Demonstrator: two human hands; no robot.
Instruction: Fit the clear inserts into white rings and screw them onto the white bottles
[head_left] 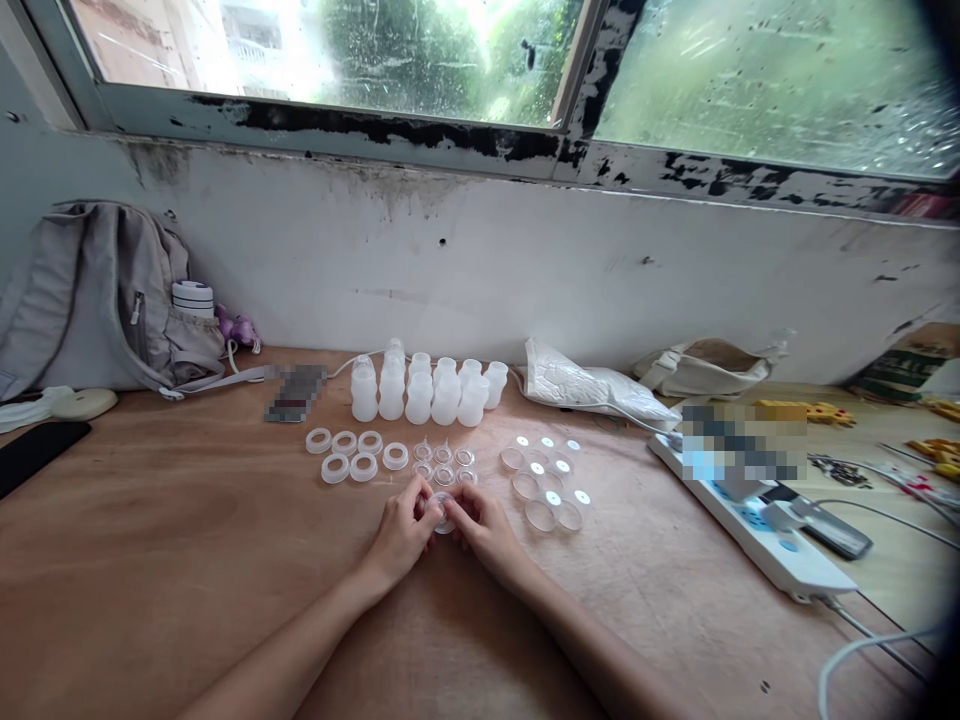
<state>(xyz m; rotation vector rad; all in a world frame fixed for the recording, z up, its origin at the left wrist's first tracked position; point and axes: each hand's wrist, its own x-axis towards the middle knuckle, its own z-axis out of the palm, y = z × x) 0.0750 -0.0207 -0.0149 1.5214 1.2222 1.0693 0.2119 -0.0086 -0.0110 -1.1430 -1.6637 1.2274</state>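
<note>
Above the near middle of the table, my left hand (405, 522) and my right hand (484, 520) pinch a small clear round bottle part (443, 516) from both sides. Fingers cover much of it, so its exact kind is hard to tell. Just beyond my fingertips lie several clear teat-like pieces (443, 453) with round flanges. Left of those are several frosted screw rings (334, 467). Clear round caps (526, 486) and small white discs (553, 497) lie to the right of my right hand. Small frosted bottles (418, 398) stand upright in rows behind, two with clear domed tops.
A grey backpack (97, 295) stands at the left against the wall. A white power strip (757, 525) with cables runs along the right. Near the wall are a white foil-like pouch (577, 385) and a beige bag (705, 365). A dark flat object (41, 455) lies far left.
</note>
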